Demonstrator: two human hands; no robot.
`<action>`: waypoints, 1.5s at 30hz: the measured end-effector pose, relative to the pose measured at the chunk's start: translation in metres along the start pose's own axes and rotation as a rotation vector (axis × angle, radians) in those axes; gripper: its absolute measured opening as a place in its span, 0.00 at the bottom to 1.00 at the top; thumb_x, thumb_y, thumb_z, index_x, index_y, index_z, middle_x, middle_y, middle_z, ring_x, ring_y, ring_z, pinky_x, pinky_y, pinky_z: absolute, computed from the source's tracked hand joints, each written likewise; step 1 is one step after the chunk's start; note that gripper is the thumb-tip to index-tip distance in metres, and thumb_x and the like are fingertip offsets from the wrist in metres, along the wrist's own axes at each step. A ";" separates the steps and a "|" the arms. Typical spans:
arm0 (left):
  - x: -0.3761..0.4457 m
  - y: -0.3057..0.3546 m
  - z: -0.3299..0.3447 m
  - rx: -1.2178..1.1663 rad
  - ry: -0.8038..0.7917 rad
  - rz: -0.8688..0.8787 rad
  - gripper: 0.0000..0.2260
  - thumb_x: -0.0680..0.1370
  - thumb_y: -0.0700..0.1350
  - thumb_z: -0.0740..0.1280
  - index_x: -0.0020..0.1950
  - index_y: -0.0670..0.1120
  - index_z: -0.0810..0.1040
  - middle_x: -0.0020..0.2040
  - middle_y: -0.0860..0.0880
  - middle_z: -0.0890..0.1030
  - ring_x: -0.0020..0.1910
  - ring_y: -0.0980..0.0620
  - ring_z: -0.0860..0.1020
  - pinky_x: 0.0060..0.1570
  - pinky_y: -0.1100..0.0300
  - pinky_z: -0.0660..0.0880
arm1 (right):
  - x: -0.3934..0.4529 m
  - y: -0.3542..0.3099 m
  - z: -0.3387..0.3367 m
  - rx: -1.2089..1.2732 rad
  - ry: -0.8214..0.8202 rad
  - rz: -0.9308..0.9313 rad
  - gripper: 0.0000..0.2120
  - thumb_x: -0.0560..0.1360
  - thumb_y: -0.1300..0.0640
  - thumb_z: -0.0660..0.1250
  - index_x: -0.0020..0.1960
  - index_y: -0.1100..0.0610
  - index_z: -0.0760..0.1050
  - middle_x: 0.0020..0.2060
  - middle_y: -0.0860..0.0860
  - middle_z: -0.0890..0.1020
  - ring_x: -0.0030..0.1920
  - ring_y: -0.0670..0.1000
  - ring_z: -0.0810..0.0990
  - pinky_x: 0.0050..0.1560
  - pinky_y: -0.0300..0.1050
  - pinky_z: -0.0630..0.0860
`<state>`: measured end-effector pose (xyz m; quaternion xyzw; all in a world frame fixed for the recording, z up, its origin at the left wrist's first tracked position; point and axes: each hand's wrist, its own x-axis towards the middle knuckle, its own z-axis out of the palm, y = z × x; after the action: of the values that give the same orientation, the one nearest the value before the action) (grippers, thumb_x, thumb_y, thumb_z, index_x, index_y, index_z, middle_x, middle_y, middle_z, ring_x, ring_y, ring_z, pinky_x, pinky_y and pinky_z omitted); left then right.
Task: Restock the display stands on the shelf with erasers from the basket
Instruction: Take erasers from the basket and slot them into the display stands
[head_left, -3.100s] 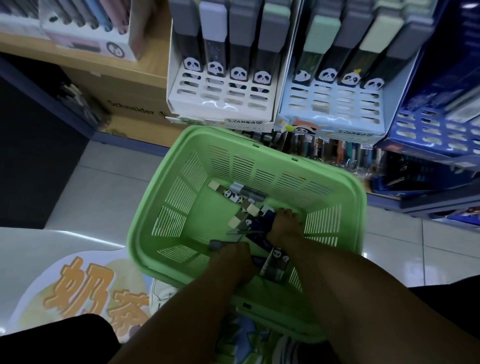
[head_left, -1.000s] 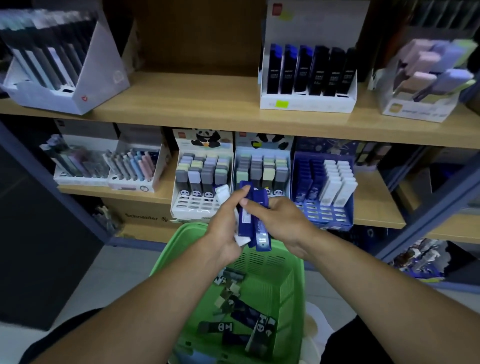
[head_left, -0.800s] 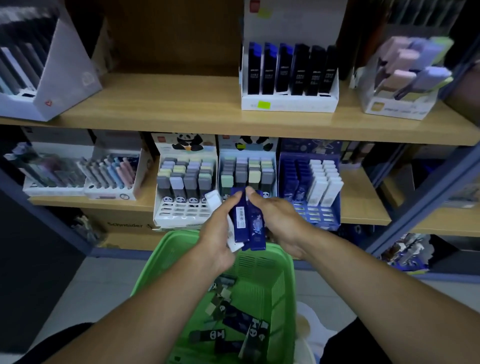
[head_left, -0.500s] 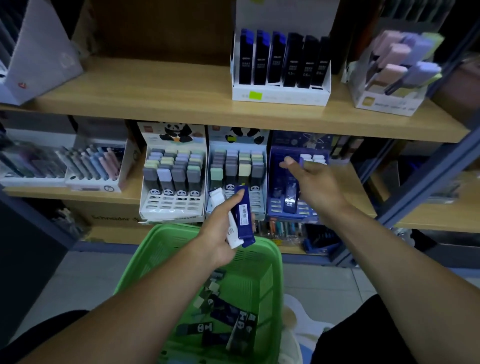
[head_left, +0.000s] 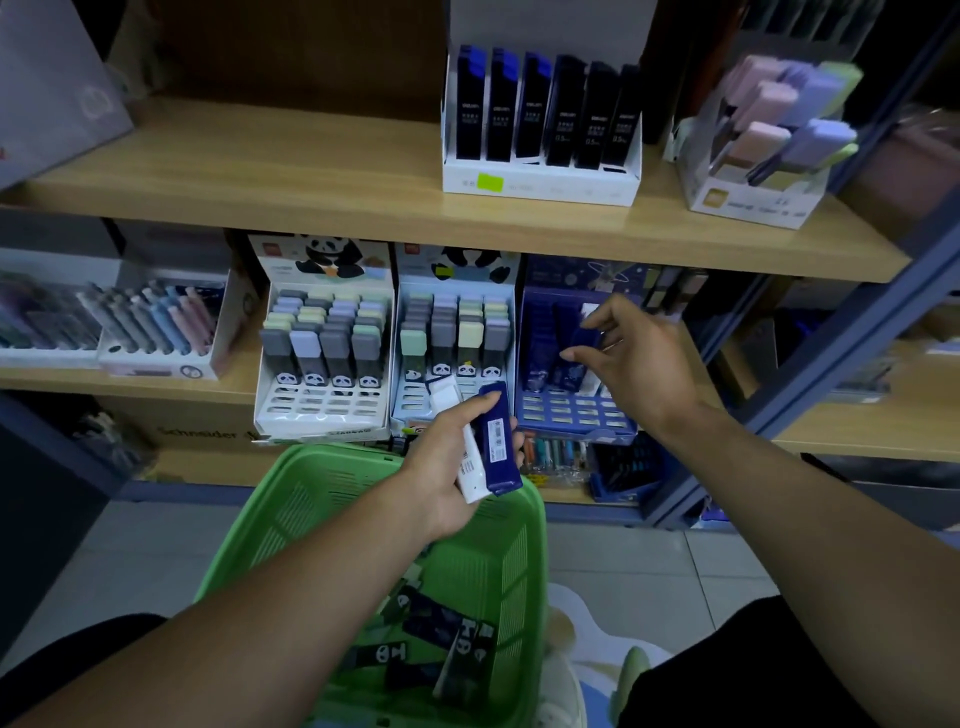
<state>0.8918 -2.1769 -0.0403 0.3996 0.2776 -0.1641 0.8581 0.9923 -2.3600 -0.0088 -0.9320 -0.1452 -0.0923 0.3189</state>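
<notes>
A person restocks erasers at a shop shelf (head_left: 363, 218), with the job partly done. The left hand (head_left: 452, 467) grips a blue eraser (head_left: 498, 441) and a white eraser (head_left: 457, 436) above the green basket (head_left: 322, 499), where more erasers (head_left: 441, 639) remain. The right hand (head_left: 639, 364), fingers loosely spread and apparently holding nothing, reaches at the blue stand (head_left: 576, 415), right of two fuller panda stands (head_left: 322, 410).

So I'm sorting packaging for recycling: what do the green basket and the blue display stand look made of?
Green basket: looks like moulded plastic, matte, with slotted vent walls and a rolled rim.
Blue display stand: probably printed cardboard, going by its flat folded front with punched slots, though thin plastic can't be ruled out in this blur.
</notes>
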 end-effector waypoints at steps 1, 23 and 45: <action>0.000 -0.001 0.001 0.011 -0.005 -0.003 0.10 0.77 0.47 0.71 0.52 0.40 0.81 0.39 0.44 0.83 0.32 0.50 0.81 0.34 0.58 0.80 | 0.001 0.003 0.002 0.010 0.000 -0.002 0.13 0.75 0.53 0.75 0.52 0.52 0.72 0.38 0.43 0.76 0.37 0.44 0.77 0.36 0.41 0.75; 0.004 -0.004 0.006 0.001 0.008 -0.010 0.11 0.76 0.47 0.71 0.54 0.41 0.82 0.39 0.43 0.84 0.33 0.48 0.81 0.37 0.56 0.79 | 0.003 0.015 -0.008 0.033 -0.124 -0.070 0.05 0.75 0.55 0.74 0.48 0.54 0.80 0.42 0.46 0.84 0.43 0.38 0.81 0.42 0.30 0.76; 0.005 -0.005 0.006 0.030 0.011 0.005 0.09 0.78 0.47 0.70 0.50 0.41 0.81 0.38 0.44 0.83 0.33 0.49 0.81 0.38 0.56 0.79 | 0.005 0.018 -0.006 -0.146 0.028 -0.094 0.08 0.79 0.52 0.69 0.57 0.49 0.83 0.53 0.47 0.85 0.49 0.49 0.83 0.49 0.52 0.80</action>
<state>0.8957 -2.1847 -0.0430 0.4139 0.2791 -0.1639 0.8508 1.0029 -2.3762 -0.0134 -0.9436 -0.1772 -0.1305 0.2473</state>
